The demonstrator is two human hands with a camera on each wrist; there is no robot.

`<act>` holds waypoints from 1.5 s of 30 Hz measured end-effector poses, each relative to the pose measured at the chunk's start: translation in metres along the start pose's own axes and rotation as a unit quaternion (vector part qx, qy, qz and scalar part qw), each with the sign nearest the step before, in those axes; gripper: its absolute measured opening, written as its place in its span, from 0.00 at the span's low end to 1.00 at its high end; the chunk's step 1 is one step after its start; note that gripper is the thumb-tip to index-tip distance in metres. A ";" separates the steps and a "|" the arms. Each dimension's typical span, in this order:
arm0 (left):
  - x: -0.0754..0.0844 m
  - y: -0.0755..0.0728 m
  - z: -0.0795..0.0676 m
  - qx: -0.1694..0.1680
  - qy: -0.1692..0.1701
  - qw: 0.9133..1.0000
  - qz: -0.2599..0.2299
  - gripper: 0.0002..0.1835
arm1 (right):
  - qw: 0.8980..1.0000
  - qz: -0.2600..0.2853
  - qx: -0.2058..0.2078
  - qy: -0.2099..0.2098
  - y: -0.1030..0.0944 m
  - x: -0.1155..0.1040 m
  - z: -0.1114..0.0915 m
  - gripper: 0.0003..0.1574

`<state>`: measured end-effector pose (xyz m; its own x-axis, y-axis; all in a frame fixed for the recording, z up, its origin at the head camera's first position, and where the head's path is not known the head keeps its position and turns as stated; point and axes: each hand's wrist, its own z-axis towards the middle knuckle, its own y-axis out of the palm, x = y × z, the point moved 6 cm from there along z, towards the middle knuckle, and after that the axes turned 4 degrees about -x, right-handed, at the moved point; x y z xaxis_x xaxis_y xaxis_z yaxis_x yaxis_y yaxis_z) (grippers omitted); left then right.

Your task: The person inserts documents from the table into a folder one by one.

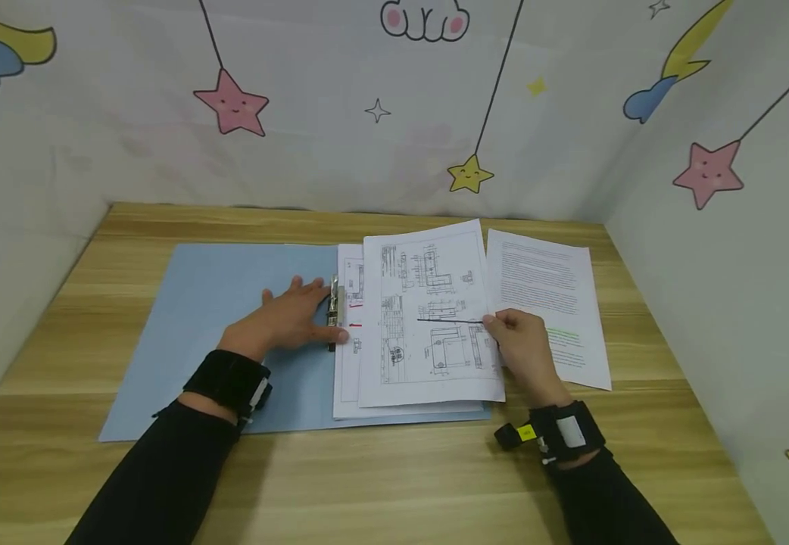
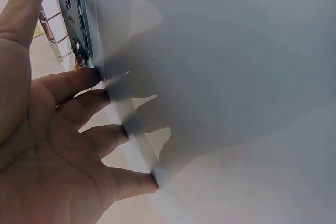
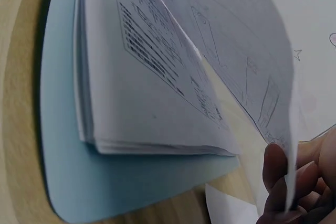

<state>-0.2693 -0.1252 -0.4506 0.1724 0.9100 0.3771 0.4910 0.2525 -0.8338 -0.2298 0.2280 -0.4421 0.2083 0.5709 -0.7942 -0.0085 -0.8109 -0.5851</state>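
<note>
A blue folder [image 1: 231, 280] lies spread on the table, a metal clip [image 1: 332, 312] along its middle and a stack of papers [image 1: 348, 386] on its right side. My left hand [image 1: 292, 314] rests with spread fingers on the left cover, beside the clip. Its thumb reaches across to the papers' edge. In the left wrist view, the fingertips touch the glossy cover [image 2: 236, 77]. My right hand [image 1: 520, 341] pinches the right edge of a sheet with technical drawings [image 1: 408, 325]. In the right wrist view, that sheet stands lifted off the stack, bent upward.
A loose sheet of printed text [image 1: 537, 265] with green highlighted lines lies to the right, partly under the right hand. The wooden table [image 1: 381, 484] meets walls covered with star-patterned sheeting [image 1: 340, 166] at the back and right.
</note>
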 end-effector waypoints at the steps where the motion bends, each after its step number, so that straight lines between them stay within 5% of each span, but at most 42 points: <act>1: 0.001 0.000 0.000 -0.001 0.000 1.000 -0.001 0.59 | 1.000 -0.001 -0.003 -0.003 0.003 -0.002 -0.001 0.19; 17: 0.003 -0.003 -0.003 -0.003 0.002 1.000 0.000 0.58 | 0.999 -0.032 -0.023 -0.006 0.034 -0.013 -0.005 0.15; 31: 0.003 -0.004 -0.003 -0.003 0.000 1.000 0.003 0.58 | 0.998 -0.054 -0.025 -0.016 0.036 -0.018 -0.004 0.16; 39: 0.003 -0.003 -0.002 -0.003 0.001 1.000 0.000 0.58 | 0.987 -0.150 0.023 -0.042 0.023 -0.022 -0.001 0.18; 45: 0.002 -0.003 -0.002 -0.003 -0.004 1.000 0.000 0.59 | 0.985 -0.168 0.006 -0.042 0.024 -0.019 0.003 0.14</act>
<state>-0.2686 -0.1244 -0.4467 0.1659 0.9124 0.3742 0.4967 0.2505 -0.8310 -0.2370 0.1978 -0.4416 0.1193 0.8161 -0.5654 0.0347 -0.5726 -0.8191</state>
